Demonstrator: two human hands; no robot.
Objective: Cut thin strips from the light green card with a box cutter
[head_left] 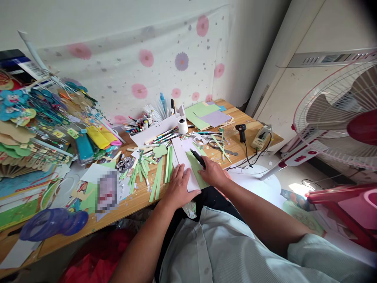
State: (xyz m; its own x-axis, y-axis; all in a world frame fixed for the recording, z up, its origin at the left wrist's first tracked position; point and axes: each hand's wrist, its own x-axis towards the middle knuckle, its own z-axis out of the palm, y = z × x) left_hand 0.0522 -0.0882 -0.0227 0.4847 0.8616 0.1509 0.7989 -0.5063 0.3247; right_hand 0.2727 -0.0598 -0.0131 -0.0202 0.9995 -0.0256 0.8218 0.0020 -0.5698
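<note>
My left hand (178, 184) lies flat with spread fingers on a long white card (193, 182), pressing it down near the table's front edge. Under the card's right side shows a light green paper sheet (196, 169). My right hand (212, 171) is closed around a slim black tool that looks like a utility knife (198, 157), held over the green sheet beside the card. Its working tip is too small to make out. Narrow green paper strips (158, 177) lie just left of the card, and a green paper cloud shape (160, 151) sits behind them.
Behind my hands are a white thread spool (183, 126), pens, and stacked coloured paper (216, 118). A black glue gun (241, 133) and a power strip (260, 136) stand right. A fan (338, 118) is beside the table. Crafts (44, 114) and a purple bottle (54, 224) crowd the left.
</note>
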